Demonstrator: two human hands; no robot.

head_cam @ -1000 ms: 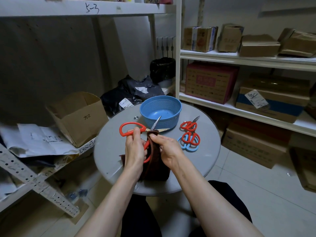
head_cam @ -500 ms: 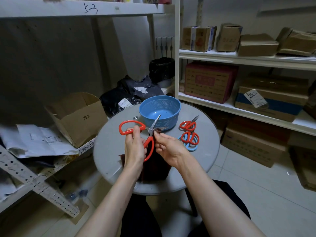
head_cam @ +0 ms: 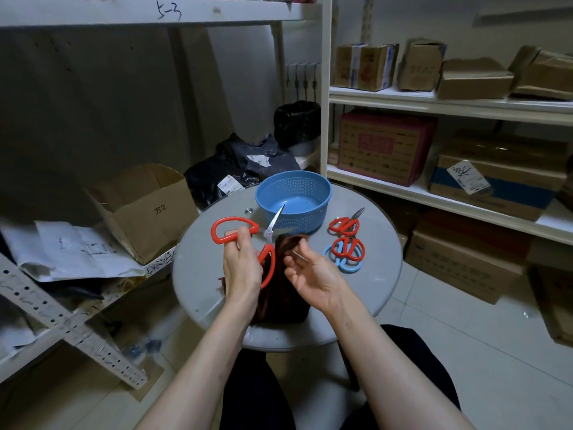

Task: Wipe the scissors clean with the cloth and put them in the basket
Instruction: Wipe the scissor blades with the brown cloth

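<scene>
Where I sit: at a round grey table (head_cam: 372,274), both forearms reaching over its near edge.
Left hand (head_cam: 242,268): closed round the red handles of the large red scissors (head_cam: 269,234), raised above the tabletop.
Large red scissors: blades spread wide. One blade points up and away from my left hand toward the basket. The other runs rightward into the cloth.
Cloth (head_cam: 279,299): dark brown, hanging between my two hands. Its top is draped over the lower blade and its bottom rests on the table.
Right hand (head_cam: 313,274): palm turned up, fingers loosely curled just right of the cloth. The lower blade's tip shows at my fingertips; whether they pinch it I cannot tell.
Basket (head_cam: 313,193): blue, perforated, on the table just beyond both hands.
Small red scissors (head_cam: 344,226): two pairs lying flat, right of my right hand.
Blue-handled scissors (head_cam: 339,263): partly under the nearer red pair.
Cardboard box (head_cam: 145,209): open, off the table, well left of my left hand.
</scene>
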